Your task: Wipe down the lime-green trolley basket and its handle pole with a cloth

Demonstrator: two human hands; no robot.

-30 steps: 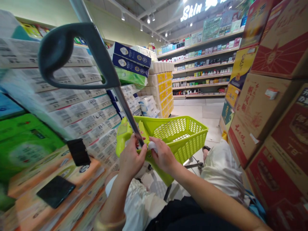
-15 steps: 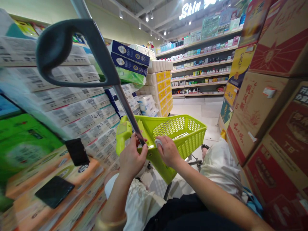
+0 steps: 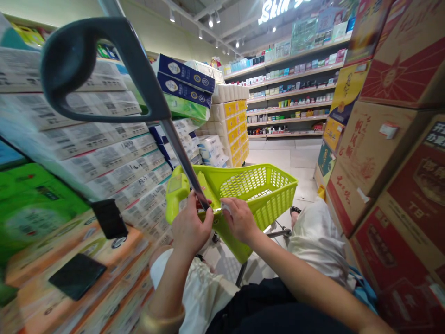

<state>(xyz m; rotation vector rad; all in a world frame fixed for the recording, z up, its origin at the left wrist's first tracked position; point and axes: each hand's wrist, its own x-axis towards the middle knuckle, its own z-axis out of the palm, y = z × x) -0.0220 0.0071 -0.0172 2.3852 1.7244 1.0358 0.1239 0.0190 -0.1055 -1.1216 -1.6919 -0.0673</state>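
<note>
A lime-green shopping cart basket (image 3: 278, 199) stands in front of my knees, tilted in the view. From its near end a metal tube (image 3: 186, 160) rises up and to the left, carrying a grey looped handle (image 3: 153, 97). My left hand (image 3: 192, 222) is closed around the tube's lower end, thumb and fingers on either side. Close by on the right, my right hand (image 3: 239, 220) rests at the basket's near rim with fingers curled over a small piece of white wipe, mostly hidden under them. A green moulded grip (image 3: 177, 192) juts out left of the tube.
Stacked tissue packs (image 3: 114, 148) rise on the left. A black phone (image 3: 77, 277) and a dark upright object (image 3: 109, 218) sit on orange packs (image 3: 41, 301). Cardboard cartons (image 3: 365, 148) wall the right side. Stocked shelves (image 3: 292, 93) stand beyond the tiled floor.
My right hand has shifted slightly left along the rim, toward the tube. My left hand keeps its hold on the tube. The view has moved slightly.
</note>
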